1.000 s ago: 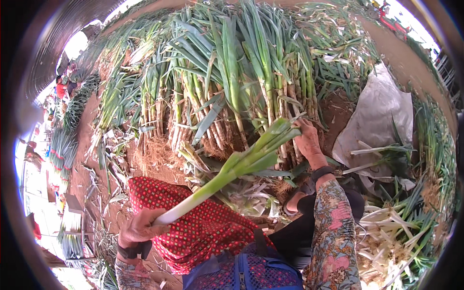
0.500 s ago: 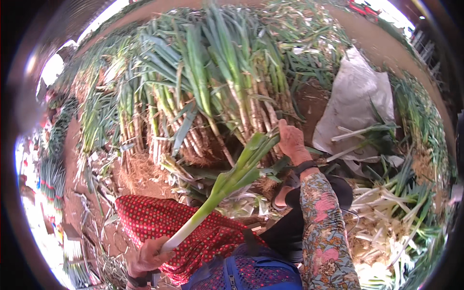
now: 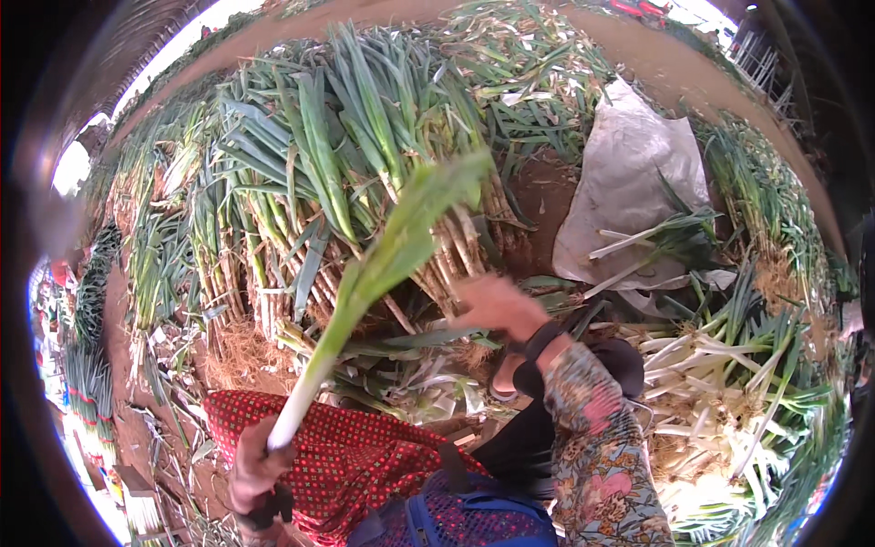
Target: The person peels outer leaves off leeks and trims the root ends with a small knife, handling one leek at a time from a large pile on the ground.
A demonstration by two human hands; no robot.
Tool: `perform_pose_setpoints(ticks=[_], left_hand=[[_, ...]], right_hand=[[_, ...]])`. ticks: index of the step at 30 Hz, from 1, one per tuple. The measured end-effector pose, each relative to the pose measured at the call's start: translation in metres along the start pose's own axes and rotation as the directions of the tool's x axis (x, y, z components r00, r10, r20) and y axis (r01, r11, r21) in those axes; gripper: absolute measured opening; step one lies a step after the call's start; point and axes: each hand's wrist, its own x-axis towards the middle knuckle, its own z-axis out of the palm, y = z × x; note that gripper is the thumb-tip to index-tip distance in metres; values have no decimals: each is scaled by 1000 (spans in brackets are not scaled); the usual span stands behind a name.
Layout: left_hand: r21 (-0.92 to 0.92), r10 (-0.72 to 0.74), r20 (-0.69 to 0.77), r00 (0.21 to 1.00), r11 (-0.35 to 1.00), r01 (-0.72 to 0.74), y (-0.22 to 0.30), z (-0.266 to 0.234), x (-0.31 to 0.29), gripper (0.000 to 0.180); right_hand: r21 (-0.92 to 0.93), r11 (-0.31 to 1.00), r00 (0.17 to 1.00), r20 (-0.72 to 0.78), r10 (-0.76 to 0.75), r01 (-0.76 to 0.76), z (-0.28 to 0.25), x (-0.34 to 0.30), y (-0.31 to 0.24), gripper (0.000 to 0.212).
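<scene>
My left hand is closed around the white lower end of a long leek, which slants up and to the right. Its green leaf end is blurred in front of a large pile of leeks. To the right of the stalk is my right hand, apart from it, somewhat blurred, with fingers stretched out to the left and nothing visible in them. Behind both hands the unpeeled leeks lie with their roots toward me and leaves pointing away.
A white woven sack lies beyond my right hand, a few leeks on its near part. Pale, cleaned-looking leeks are heaped at my right. Tied green bundles stand at the far left. Leaf scraps litter the soil before me.
My right hand has come off the leek's leaf end and moved nearer and left. The leek has swung to a steeper slant, and my left hand still grips its white end.
</scene>
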Motion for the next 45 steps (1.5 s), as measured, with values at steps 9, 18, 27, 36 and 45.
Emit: perform_pose_setpoints(ticks=[9,18,27,36,45], left_hand=[[240,718,-74,692,686,-687,66,136,145,52],[48,146,311,939,985,-168,21,107,142,41],[119,268,310,912,941,-317,11,56,140,35],[59,206,221,953,973,-224,-6,52,151,32],[-70,142,283,948,989,-128,-49,86,157,33]], right_hand=[[842,105,827,-540,156,530,-7,-15,-104,52],[605,746,368,-784,499,277,-161,-116,137,36],[955,249,484,-297,823,162,-160,-63,195,39],[786,614,866,-256,429,-72,-10,148,52,24],[508,810,935,-25,353,-292,205,207,32,75]])
